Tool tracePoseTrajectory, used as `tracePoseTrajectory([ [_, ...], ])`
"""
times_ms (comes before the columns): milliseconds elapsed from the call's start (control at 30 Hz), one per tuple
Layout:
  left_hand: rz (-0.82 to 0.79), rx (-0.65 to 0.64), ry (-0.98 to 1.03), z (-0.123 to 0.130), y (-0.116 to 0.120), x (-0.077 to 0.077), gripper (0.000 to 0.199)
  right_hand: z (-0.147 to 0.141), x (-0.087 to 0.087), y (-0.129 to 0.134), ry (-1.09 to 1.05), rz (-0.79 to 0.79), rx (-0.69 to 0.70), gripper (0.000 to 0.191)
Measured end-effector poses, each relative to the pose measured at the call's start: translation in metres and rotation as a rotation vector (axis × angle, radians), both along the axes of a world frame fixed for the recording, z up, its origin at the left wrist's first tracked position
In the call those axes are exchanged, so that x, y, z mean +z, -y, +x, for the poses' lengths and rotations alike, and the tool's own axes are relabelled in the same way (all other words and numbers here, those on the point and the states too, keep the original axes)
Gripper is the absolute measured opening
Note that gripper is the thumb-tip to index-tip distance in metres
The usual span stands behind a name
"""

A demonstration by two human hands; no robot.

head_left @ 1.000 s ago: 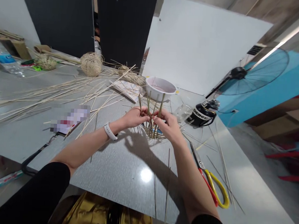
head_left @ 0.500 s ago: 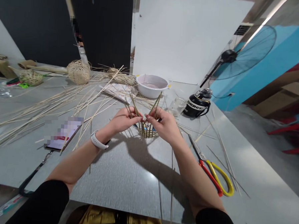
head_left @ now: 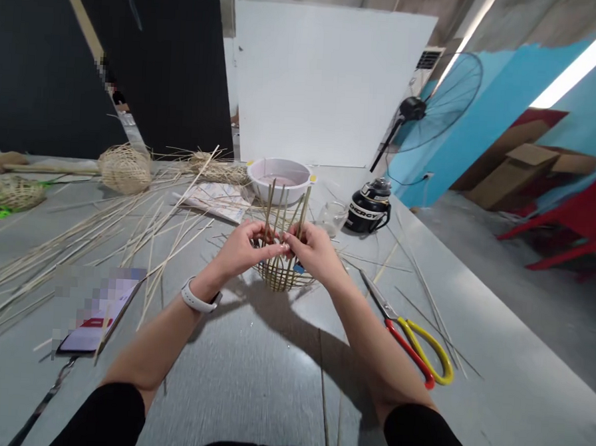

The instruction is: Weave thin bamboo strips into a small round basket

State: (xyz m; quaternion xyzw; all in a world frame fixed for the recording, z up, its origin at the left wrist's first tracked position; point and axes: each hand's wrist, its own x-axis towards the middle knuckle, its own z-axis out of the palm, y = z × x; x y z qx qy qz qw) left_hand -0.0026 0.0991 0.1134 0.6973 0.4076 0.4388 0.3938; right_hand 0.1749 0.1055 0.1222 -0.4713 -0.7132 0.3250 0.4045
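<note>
On a grey tabletop [head_left: 249, 393], a small, partly woven, rounded basket [head_left: 280, 280] of thin greenish-brown strips sits directly in front of the person, between both hands, with several bare upright strips [head_left: 303, 206] rising from its edge. The left hand [head_left: 239, 252], with a white band [head_left: 197, 301] around its wrist, reaches in from the left side; its thumb stretches across toward the right fingertips while its forefinger bends around the uprights. The right hand [head_left: 319, 251] comes from the opposite side, thumb and forefinger pinching at the strips near the left thumb. The tips of both hands nearly meet there; exactly which strand each one grips cannot be told, and the remaining fingers are curled and partly hidden. Beyond the basket stands a round white plastic bowl [head_left: 256, 186], with a clear glass jar [head_left: 334, 217] and a black jug lettered "ENERGY" [head_left: 366, 210] to its right. Large scissors with one red and one yellow handle [head_left: 390, 312] lie beside the right forearm. Leftward, long pale loose strips [head_left: 59, 252] spread across the surface, some crossing a flat phone [head_left: 85, 339], and a pale ball-shaped woven piece [head_left: 125, 169] rests farther back.
</note>
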Motion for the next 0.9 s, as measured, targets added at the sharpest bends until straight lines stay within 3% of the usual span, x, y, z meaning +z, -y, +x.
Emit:
tracePoseTrajectory([
  [133, 0.005, 0.014, -0.053, 0.002, -0.007, -0.007, 0.039, 0.005, -0.001, -0.004, -0.022, 0.004, 0.041, 0.019],
  [300, -0.156, -0.118, 0.002, -0.004, -0.015, -0.013, 0.03, 0.004, -0.006, -0.005, -0.036, -0.025, 0.099, 0.016],
  [433, -0.177, -0.175, -0.063, -0.012, -0.02, -0.016, 0.022, 0.001, -0.009, -0.005, -0.014, -0.031, 0.117, 0.018],
  [633, -0.188, -0.231, -0.073, -0.02, -0.025, -0.014, 0.025, 0.003, -0.012, -0.009, -0.111, -0.08, 0.168, 0.022],
  [833, 0.106, -0.073, -0.124, -0.022, -0.029, -0.014, 0.02, 0.006, -0.011, -0.012, -0.222, -0.098, 0.138, 0.023],
  [900, 0.145, -0.082, -0.164, -0.02, -0.028, -0.013, 0.02, 0.008, -0.01, -0.012, -0.251, -0.112, 0.168, 0.024],
])
